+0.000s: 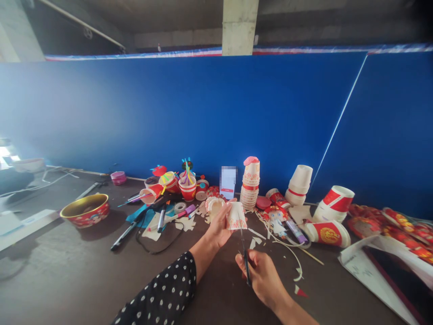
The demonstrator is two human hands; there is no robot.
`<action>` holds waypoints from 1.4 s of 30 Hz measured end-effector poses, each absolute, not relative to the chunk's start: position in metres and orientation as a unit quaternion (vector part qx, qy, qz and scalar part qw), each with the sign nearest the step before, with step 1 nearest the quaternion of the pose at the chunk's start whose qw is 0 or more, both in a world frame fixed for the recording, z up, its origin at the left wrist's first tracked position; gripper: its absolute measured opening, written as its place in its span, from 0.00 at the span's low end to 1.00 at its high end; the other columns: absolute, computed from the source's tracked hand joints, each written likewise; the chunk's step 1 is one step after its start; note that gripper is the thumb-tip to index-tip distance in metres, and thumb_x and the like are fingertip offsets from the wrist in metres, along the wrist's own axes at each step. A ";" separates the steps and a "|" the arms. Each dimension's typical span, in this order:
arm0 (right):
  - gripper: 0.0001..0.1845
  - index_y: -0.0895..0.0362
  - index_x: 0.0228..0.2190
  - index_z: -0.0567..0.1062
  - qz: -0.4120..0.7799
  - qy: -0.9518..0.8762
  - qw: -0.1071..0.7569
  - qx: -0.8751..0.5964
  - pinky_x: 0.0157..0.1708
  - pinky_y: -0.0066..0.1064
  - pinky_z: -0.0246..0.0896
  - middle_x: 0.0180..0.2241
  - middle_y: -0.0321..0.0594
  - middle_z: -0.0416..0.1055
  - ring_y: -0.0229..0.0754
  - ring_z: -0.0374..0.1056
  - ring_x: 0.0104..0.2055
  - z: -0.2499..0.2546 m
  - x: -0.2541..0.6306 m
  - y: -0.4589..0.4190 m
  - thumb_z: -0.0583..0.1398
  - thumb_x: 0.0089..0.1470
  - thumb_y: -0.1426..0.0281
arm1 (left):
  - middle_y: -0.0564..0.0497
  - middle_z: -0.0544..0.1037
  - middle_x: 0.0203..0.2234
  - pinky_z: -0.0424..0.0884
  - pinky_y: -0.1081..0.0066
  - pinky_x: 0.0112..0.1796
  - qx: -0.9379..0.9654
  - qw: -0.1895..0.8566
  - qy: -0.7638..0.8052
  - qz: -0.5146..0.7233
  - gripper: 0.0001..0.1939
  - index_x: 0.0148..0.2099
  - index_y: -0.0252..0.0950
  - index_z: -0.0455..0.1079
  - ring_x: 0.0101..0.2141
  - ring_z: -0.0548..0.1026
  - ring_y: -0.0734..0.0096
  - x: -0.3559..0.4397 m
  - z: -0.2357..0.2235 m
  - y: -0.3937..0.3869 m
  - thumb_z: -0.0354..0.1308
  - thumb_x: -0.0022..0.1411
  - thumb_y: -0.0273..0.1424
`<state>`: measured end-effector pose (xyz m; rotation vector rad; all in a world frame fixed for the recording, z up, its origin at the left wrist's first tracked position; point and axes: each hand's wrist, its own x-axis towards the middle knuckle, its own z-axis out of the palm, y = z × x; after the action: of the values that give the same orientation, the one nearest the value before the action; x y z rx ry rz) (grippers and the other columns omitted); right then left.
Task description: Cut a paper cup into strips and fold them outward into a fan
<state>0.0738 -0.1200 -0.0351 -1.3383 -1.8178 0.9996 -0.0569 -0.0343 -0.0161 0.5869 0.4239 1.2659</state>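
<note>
Your left hand [218,228], coming from a black sleeve with white dots [162,289], grasps a white paper cup with red print [236,216], which sits upside down with its open rim toward your right hand. Your right hand [262,277] is clenched around a pair of black-handled scissors [246,268], their thin blades pointing up at the cup's rim. The work in hand is cutting this cup. Paper scraps [256,239] and a long curled paper strip [293,255] lie just beside your hands on the dark table [67,275]. Beyond them sit a stack of paper cups [249,185] and a cut cup opened out like a flower [214,206]. Farther left are a red bowl with a gold inside [84,210] and a black marker [124,236]. A blue wall [169,113] runs behind the table.
</note>
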 end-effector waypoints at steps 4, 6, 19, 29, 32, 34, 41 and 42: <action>0.28 0.56 0.16 0.59 0.378 -0.699 0.324 -0.513 0.18 0.25 0.42 0.15 0.32 0.55 0.32 0.49 0.18 -0.034 0.073 -0.119 0.50 0.48 0.45 | 0.45 0.74 0.32 0.70 0.63 0.34 0.269 0.745 0.196 0.579 0.26 0.55 0.35 0.58 0.29 0.74 0.63 -0.057 -0.016 -0.034 0.57 0.55 0.36; 0.28 0.56 0.16 0.59 0.375 -0.701 0.323 -0.513 0.18 0.25 0.42 0.15 0.32 0.55 0.32 0.50 0.18 -0.035 0.074 -0.118 0.50 0.49 0.46 | 0.45 0.74 0.32 0.70 0.63 0.34 0.265 0.745 0.198 0.580 0.26 0.55 0.35 0.58 0.31 0.74 0.63 -0.056 -0.016 -0.035 0.57 0.55 0.36; 0.28 0.56 0.15 0.59 0.398 -0.689 0.335 -0.506 0.17 0.25 0.42 0.14 0.31 0.55 0.31 0.48 0.18 -0.035 0.074 -0.120 0.51 0.48 0.45 | 0.45 0.74 0.34 0.70 0.63 0.35 0.267 0.746 0.194 0.579 0.25 0.52 0.35 0.61 0.32 0.74 0.64 -0.056 -0.019 -0.034 0.60 0.53 0.36; 0.29 0.56 0.14 0.60 0.397 -0.687 0.341 -0.505 0.18 0.26 0.43 0.14 0.31 0.55 0.32 0.51 0.17 -0.041 0.076 -0.117 0.50 0.48 0.45 | 0.45 0.74 0.36 0.69 0.66 0.35 0.270 0.740 0.200 0.583 0.25 0.52 0.36 0.63 0.34 0.74 0.64 -0.057 -0.022 -0.031 0.61 0.52 0.36; 0.28 0.56 0.15 0.61 0.413 -0.675 0.347 -0.504 0.18 0.25 0.45 0.14 0.32 0.58 0.32 0.53 0.17 -0.048 0.076 -0.114 0.51 0.48 0.46 | 0.45 0.74 0.37 0.69 0.66 0.34 0.271 0.738 0.198 0.586 0.25 0.52 0.36 0.63 0.34 0.73 0.64 -0.057 -0.024 -0.030 0.61 0.52 0.35; 0.27 0.56 0.15 0.61 0.422 -0.665 0.357 -0.503 0.19 0.25 0.46 0.14 0.32 0.59 0.32 0.54 0.17 -0.053 0.075 -0.113 0.52 0.48 0.46 | 0.44 0.74 0.37 0.69 0.66 0.34 0.271 0.737 0.195 0.587 0.24 0.52 0.36 0.63 0.34 0.73 0.64 -0.057 -0.024 -0.030 0.60 0.52 0.35; 0.29 0.56 0.14 0.64 0.427 -0.650 0.379 -0.501 0.18 0.25 0.50 0.14 0.35 0.63 0.34 0.59 0.18 -0.064 0.073 -0.109 0.54 0.44 0.43 | 0.45 0.74 0.36 0.69 0.67 0.32 0.274 0.733 0.206 0.588 0.26 0.53 0.36 0.61 0.31 0.74 0.66 -0.057 -0.023 -0.030 0.60 0.52 0.36; 0.29 0.56 0.14 0.64 0.428 -0.648 0.383 -0.501 0.18 0.25 0.50 0.13 0.35 0.63 0.35 0.59 0.17 -0.064 0.073 -0.109 0.54 0.43 0.43 | 0.45 0.74 0.36 0.69 0.67 0.32 0.276 0.731 0.207 0.588 0.26 0.53 0.36 0.61 0.31 0.74 0.66 -0.057 -0.023 -0.030 0.60 0.53 0.36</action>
<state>0.0726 -0.1086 -0.0643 -1.2774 -1.6517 1.0921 -0.0566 -0.0304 -0.0228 0.6070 0.4553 1.2951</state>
